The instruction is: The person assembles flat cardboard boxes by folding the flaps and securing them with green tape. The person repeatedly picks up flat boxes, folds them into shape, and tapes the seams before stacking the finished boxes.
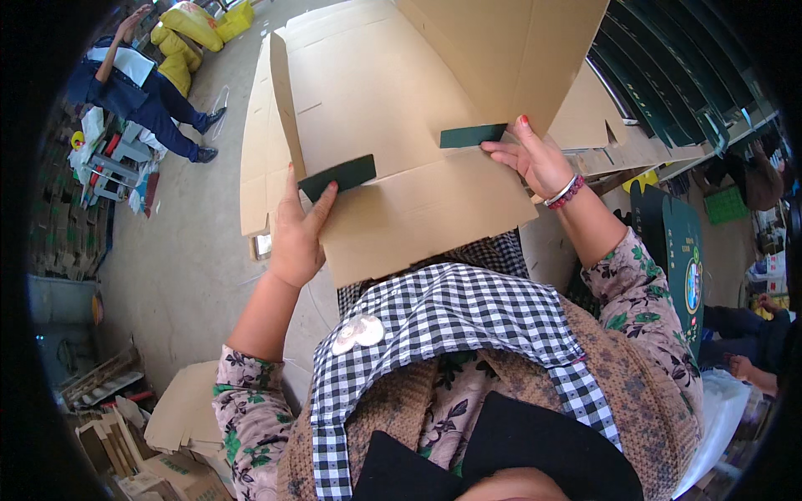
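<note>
A partly folded cardboard box [376, 75], plain brown inside, lies in front of me with its side walls raised. Its near flap [418, 217] reaches toward my checked apron. Two small dark green tabs stand up near the fold. At the left tab [347, 177], my left hand [296, 238] is closed on the box's corner, thumb against the tab and fingers outside the wall. My right hand [539, 163] pinches the right tab [472, 135] at its outer end, with the thumb raised along the right wall.
Dark green cardboard pieces [668, 67] are stacked at the upper right, and more green board [681, 259] stands below them. A person [142, 88] stands at the upper left near yellow sacks [180, 42]. Flattened cardboard [188, 409] lies at the lower left. Another person's hand [742, 367] shows at the right.
</note>
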Available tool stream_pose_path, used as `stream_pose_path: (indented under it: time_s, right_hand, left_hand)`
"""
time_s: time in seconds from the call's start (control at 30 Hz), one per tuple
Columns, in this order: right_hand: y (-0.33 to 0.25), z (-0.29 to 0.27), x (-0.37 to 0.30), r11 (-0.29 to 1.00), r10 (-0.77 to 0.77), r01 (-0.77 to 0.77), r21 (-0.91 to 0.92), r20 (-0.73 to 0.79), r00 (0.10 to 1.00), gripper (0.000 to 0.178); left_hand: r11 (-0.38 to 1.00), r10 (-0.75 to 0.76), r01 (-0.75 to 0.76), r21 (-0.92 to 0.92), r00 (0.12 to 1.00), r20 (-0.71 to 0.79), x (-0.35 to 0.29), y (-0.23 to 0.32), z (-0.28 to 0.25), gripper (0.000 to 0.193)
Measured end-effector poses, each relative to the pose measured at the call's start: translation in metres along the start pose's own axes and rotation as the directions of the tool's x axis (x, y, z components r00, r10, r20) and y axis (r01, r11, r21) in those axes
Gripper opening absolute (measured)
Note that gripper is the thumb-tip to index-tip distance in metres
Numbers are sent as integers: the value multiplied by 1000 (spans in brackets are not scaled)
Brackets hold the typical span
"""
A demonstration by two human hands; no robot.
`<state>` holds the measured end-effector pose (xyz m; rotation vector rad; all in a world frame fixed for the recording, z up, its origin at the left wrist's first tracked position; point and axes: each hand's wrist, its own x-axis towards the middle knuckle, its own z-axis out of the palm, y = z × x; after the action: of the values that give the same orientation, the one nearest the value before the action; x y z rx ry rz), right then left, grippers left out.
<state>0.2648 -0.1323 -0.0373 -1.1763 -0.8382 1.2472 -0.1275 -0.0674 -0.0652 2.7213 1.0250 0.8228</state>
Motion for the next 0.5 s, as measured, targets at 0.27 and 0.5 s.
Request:
stream_pose_path:
  time_s: [0.27, 0.5]
  right_hand:
    - [-3, -14, 8, 977, 17, -10, -214, 31, 999, 64]
    - [-2, -14, 3, 855, -66, 110, -506, 104, 992, 78]
  left_hand:
    - [989, -85, 73, -127, 992, -92, 11, -11, -4, 47]
    - [742, -583, 399, -539, 781, -224, 31, -18, 3, 35]
